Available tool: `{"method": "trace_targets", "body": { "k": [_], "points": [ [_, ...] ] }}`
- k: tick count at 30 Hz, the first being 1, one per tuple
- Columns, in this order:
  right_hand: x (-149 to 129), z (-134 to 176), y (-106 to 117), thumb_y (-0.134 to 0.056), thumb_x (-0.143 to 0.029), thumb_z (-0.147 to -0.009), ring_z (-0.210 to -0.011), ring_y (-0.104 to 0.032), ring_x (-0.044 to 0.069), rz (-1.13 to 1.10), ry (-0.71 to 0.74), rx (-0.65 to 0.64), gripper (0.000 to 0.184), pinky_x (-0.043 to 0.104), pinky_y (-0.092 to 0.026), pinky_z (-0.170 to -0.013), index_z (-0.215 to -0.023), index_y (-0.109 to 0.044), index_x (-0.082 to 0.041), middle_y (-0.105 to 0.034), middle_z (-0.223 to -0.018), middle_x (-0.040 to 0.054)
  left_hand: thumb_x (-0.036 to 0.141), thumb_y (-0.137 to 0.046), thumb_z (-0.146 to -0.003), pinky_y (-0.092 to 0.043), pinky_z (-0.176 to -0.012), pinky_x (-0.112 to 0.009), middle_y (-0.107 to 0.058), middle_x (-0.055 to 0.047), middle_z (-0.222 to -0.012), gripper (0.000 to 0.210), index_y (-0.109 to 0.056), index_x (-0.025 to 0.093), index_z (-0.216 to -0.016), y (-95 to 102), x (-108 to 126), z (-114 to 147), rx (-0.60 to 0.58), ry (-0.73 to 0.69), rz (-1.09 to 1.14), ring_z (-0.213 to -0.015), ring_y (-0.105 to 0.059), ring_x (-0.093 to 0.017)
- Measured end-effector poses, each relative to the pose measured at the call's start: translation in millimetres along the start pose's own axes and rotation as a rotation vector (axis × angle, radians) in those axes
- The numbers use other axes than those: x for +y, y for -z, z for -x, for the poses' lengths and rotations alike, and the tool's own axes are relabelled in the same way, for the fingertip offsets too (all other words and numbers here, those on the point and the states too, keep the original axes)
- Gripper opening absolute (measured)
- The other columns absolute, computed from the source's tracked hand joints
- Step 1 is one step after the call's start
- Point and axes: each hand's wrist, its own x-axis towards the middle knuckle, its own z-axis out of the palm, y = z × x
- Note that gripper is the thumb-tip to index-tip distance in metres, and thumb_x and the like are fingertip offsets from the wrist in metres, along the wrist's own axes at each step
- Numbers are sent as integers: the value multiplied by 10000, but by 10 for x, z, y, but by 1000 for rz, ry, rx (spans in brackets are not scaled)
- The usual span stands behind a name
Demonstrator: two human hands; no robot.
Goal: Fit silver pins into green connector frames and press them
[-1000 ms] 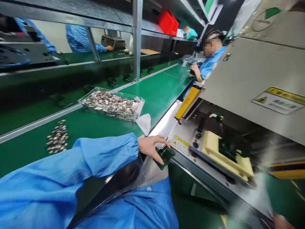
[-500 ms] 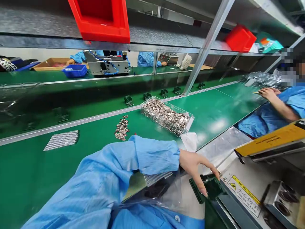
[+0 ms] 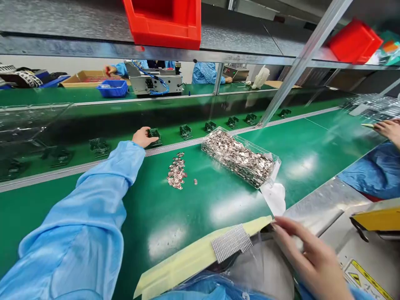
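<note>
My left hand (image 3: 143,137) is on the far belt, its fingers closed around a small green circuit board assembly (image 3: 154,136). My right hand (image 3: 312,256) is at lower right, thumb and index finger pinched near the tip of a pale yellow strip (image 3: 178,260); what lies between them is too blurred to name. A grey gridded sheet of small pieces (image 3: 231,243) rests on that strip. Between the hands, a loose pile of small metal pieces (image 3: 177,171) lies on the green table (image 3: 156,208). A single metal piece (image 3: 195,182) sits beside it.
A clear box of metal pieces (image 3: 239,156) stands mid-table with white paper (image 3: 274,199) at its corner. Several similar boards (image 3: 185,131) sit along the belt. A metal post (image 3: 306,58) and a shelf with red bins (image 3: 165,25) overhang. A co-worker's hand (image 3: 390,129) is at right.
My left hand has moved from the green board near the machine at lower right to the far belt, and is now on a board there. My right hand has come into view.
</note>
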Motion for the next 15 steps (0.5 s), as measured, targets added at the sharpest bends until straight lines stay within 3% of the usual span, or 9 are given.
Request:
{"method": "trace_targets", "body": {
  "k": [4, 6, 8, 11, 13, 15],
  "points": [
    [-393, -848, -782, -509, -225, -956, -832, -687, 194, -44, 269, -363, 199, 291, -568, -745, -1046, -686, -210, -715, -908, 55, 402, -777, -687, -480, -991, -386, -638, -200, -1255, 855, -404, 80, -1386, 0, -193, 6, 53, 36, -75, -1155, -625, -286],
    [-527, -1192, -1149, -522, -153, -938, -932, -681, 199, 103, 328, -476, 231, 309, -558, -845, -1092, -689, -192, -717, -1030, 72, 425, -742, -725, -434, -1051, -398, -584, -193, -1338, 826, -395, 114, -1407, 129, -282, 65, 93, 11, -125, -1249, -558, -300],
    [-604, -1423, -1439, -504, -116, -946, -1103, -628, 221, 269, 407, -568, 313, 359, -516, -963, -1212, -653, -186, -666, -1229, 89, 421, -700, -763, -296, -1154, -472, -454, -186, -1468, 725, -439, 151, -1383, 361, -420, 141, 179, -16, -187, -1404, -368, -344],
    [-649, -1541, -1687, -502, -71, -933, -1201, -566, 249, 361, 493, -656, 379, 404, -494, -1000, -1268, -630, -194, -599, -1349, 86, 421, -684, -762, -116, -1165, -628, -248, -185, -1578, 617, -522, 170, -1302, 779, -726, 241, 314, 24, -362, -1482, -77, -431],
    [-659, -1507, -1737, -499, -26, -910, -1202, -560, 244, 375, 518, -691, 382, 379, -479, -1020, -1231, -655, -165, -605, -1335, 105, 406, -696, -744, -202, -1117, -665, -321, -218, -1528, 592, -552, 153, -1260, 991, -943, 275, 294, 90, -449, -1448, -170, -472],
    [-668, -1440, -1729, -474, -7, -911, -1188, -558, 236, 402, 528, -714, 365, 351, -454, -1042, -1190, -672, -132, -622, -1295, 136, 349, -683, -749, -340, -1078, -595, -492, -224, -1385, 540, -574, 127, -1228, 1102, -1109, 277, 215, 120, -457, -1351, -389, -441]
  ]
}}
